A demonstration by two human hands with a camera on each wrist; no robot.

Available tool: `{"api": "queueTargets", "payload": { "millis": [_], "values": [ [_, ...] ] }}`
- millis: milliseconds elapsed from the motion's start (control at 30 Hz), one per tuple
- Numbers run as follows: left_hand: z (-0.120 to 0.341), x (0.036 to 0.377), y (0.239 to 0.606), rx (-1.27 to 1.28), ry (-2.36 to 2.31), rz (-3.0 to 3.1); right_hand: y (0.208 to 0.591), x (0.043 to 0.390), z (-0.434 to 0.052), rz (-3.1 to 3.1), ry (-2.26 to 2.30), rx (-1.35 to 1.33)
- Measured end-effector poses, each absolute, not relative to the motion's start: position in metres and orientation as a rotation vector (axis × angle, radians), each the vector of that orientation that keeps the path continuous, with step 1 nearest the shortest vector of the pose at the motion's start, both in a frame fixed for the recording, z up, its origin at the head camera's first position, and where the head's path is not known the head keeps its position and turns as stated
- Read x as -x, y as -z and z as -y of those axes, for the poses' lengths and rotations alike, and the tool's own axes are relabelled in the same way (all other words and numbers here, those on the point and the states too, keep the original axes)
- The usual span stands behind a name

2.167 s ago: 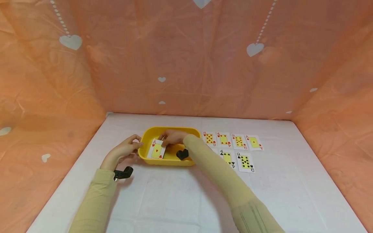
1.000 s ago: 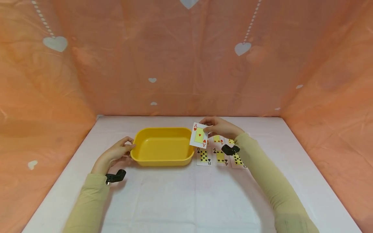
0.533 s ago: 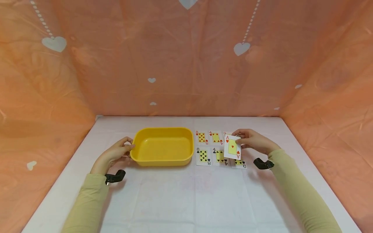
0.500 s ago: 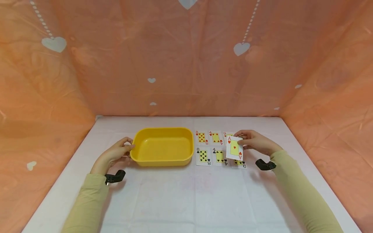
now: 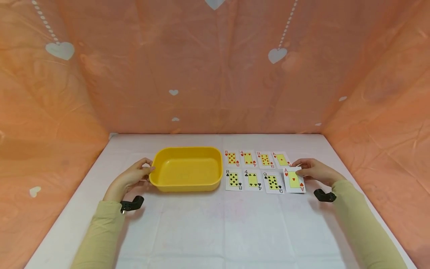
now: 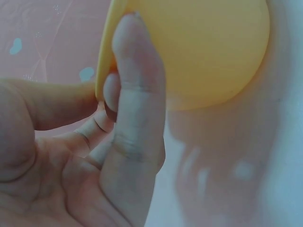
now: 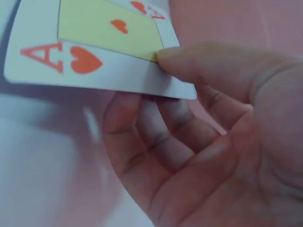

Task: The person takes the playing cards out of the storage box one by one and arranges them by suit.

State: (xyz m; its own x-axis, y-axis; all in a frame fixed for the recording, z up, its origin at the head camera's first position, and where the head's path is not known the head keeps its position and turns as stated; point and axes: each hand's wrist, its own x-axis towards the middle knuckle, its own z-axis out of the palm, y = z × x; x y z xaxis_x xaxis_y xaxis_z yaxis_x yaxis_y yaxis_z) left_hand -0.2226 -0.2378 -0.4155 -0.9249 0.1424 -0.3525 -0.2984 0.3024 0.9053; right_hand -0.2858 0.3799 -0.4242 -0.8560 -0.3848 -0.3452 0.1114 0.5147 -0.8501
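My right hand (image 5: 315, 172) pinches the ace of hearts playing card (image 5: 294, 180) between thumb and fingers, close over the table right of the nine of spades (image 5: 273, 182). In the right wrist view the thumb lies on the face of the ace of hearts (image 7: 94, 52) and the fingertips are hidden beneath it. My left hand (image 5: 132, 175) grips the left rim of a yellow plastic tub (image 5: 188, 187). The left wrist view has the fingers curled around the wall of the tub (image 6: 213, 52).
In the back row lie the eight of hearts (image 5: 231, 158), four of hearts (image 5: 248, 158), nine of diamonds (image 5: 265, 160) and ace of diamonds (image 5: 280, 158). The front row has the eight of spades (image 5: 233, 180) and four of clubs (image 5: 253, 180). Orange cloth walls (image 5: 215, 74) enclose the white table (image 5: 201, 231).
My right hand has taken the ace of hearts out of the tub and carried it right, past the other cards, then lower toward the front row's right end. The left hand keeps its grip.
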Motion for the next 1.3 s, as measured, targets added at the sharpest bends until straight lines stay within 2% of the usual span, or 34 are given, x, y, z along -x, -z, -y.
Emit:
{"api": "queueTargets", "payload": {
  "millis": [333, 967, 1300],
  "values": [
    [0.24, 0.223, 0.417, 0.135, -1.676, -2.197, 0.434, 0.285, -0.373, -2.511, 1.097, 0.278],
    [0.24, 0.223, 0.418, 0.149, -1.668, -2.203, 0.44, 0.276, -0.366, -2.673, 1.039, 0.059],
    [0.238, 0.222, 0.415, 0.156, -1.645, -2.219, 0.44, 0.274, -0.363, -2.74, 1.036, 0.052]
  ]
}}
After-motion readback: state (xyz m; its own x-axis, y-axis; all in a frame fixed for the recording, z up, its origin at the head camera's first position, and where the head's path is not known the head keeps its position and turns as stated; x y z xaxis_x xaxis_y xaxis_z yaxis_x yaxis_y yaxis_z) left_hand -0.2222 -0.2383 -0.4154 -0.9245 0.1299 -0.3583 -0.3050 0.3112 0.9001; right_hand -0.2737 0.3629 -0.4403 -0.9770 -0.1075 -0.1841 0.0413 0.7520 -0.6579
